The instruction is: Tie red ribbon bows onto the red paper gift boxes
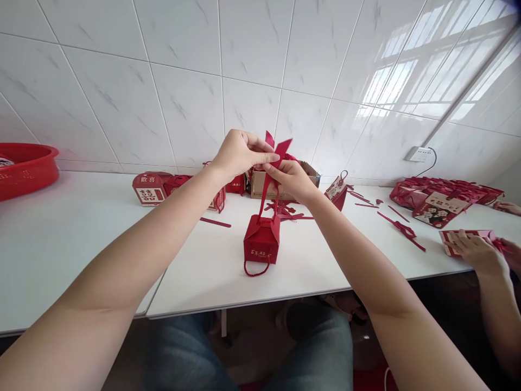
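Note:
A small red gift box (261, 241) with pale lettering stands on the white table in front of me, a twisted cord loop hanging from its front. A red ribbon (265, 195) runs up from the top of the box to my hands. My left hand (241, 152) pinches the ribbon between thumb and fingers near its ends. Close against it, my right hand (291, 176) also grips the ribbon, fingers closed. Two ribbon ends stick up above the hands.
Behind are decorated red boxes (148, 189), a cardboard carton (260, 184) and loose ribbon pieces (285, 212). A red plastic basket (30, 171) sits at far left. On the right lie a pile of red packages (448, 190) and another person's hands (482, 252) on a box.

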Demonstrator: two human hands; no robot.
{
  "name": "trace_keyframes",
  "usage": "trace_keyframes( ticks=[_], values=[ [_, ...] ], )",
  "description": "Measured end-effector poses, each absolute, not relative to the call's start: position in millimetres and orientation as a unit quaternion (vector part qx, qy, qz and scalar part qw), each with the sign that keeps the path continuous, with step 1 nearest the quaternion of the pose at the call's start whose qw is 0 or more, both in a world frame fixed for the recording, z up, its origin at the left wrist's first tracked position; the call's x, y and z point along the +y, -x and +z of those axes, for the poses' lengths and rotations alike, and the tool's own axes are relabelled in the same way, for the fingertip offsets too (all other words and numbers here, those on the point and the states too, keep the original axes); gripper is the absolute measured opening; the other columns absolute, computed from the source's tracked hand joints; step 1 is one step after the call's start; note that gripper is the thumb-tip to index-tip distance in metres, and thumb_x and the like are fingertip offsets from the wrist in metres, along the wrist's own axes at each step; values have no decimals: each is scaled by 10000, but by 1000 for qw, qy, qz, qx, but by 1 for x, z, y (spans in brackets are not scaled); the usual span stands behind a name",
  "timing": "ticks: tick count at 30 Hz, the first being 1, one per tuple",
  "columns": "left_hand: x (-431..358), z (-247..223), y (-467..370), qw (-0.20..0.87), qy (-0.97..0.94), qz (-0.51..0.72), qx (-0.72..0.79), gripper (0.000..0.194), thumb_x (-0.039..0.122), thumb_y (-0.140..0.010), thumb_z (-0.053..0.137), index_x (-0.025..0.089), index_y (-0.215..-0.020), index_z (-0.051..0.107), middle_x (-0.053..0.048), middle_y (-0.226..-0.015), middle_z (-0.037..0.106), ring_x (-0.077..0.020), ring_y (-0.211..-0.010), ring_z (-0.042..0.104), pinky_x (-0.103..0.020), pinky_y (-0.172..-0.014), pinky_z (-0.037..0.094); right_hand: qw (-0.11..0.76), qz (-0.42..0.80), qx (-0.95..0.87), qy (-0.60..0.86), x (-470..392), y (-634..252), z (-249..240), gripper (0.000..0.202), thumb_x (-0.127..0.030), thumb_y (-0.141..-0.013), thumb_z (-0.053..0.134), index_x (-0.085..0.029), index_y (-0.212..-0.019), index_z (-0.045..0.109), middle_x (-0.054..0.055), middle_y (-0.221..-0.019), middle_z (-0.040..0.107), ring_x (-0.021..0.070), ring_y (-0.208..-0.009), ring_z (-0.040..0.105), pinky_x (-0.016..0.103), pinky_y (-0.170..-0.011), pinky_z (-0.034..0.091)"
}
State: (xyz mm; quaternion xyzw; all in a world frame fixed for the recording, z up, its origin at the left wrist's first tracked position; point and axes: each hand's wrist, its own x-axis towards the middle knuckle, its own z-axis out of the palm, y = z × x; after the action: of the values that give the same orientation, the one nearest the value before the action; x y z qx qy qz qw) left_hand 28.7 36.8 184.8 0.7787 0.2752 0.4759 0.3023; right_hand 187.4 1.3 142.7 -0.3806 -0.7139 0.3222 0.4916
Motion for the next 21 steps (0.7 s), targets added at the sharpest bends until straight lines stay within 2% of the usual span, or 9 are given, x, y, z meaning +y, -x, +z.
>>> trace_keyframes(
  ticks=[2,5,8,10,12,15,17,19,21],
  values=[
    [36,182,-26,308,-778,483,259,271,347,-693,796,121,-792,684,-48,-696,683,-154,-652,643,-316,-662,566,481,427,-683,346,1,-191,141,431,-592,-792,634,-163,-744,614,5,-638,624,93,-536,530,244,-571,463],
    [30,171,-21,247,-784,519,235,238,307,-737,761,139,-890,691,-36,-738,689,-145,-694,645,-282,-671,541,475,557,-607,308,4,-197,139,298,-488,-845,629,-192,-878,634,3,-755,663,97,-610,571,246,-649,513],
    [20,149,-16,138,-829,502,205,325,270,-746,748,188,-1048,662,-3,-742,684,-126,-651,624,-248,-615,489,459,642,-535,302,7,-204,141,188,-384,-897,591,-201,-883,632,-22,-720,626,76,-578,544,221,-629,510],
    [16,131,-12,77,-870,449,188,277,262,-775,710,212,-1040,649,4,-787,698,-119,-642,625,-236,-602,465,427,667,-524,313,8,-207,144,175,-326,-915,569,-180,-844,632,-32,-670,581,58,-536,501,201,-606,493],
    [14,115,-10,59,-900,395,175,192,262,-807,663,220,-992,638,5,-847,717,-129,-701,648,-237,-646,468,389,657,-548,341,8,-208,150,197,-304,-919,558,-160,-809,633,-31,-647,552,54,-530,482,193,-595,475],
    [17,101,-11,106,-910,373,148,242,363,-752,721,204,-912,633,0,-808,720,-162,-770,650,-255,-698,461,359,519,-648,425,3,-205,158,278,-337,-915,551,-151,-719,620,-5,-639,553,87,-591,513,230,-633,471],
    [20,100,-14,169,-870,431,169,276,452,-773,688,183,-782,623,-11,-729,684,-158,-716,613,-261,-657,433,354,320,-725,497,-1,-203,161,327,-324,-891,569,-158,-609,573,7,-599,538,121,-628,525,270,-660,460],
    [25,103,-21,260,-792,500,235,370,499,-854,569,172,-684,591,-23,-699,642,-146,-679,573,-264,-624,407,358,114,-764,525,-6,-201,160,352,-271,-870,575,-165,-539,527,23,-600,549,149,-672,540,292,-676,449],
    [30,110,-30,376,-721,499,299,400,518,-871,531,166,-692,599,-32,-735,636,-148,-703,570,-267,-636,410,374,8,-789,487,-9,-201,157,336,-254,-880,543,-166,-556,552,51,-701,623,175,-768,586,307,-723,464]
  ],
)
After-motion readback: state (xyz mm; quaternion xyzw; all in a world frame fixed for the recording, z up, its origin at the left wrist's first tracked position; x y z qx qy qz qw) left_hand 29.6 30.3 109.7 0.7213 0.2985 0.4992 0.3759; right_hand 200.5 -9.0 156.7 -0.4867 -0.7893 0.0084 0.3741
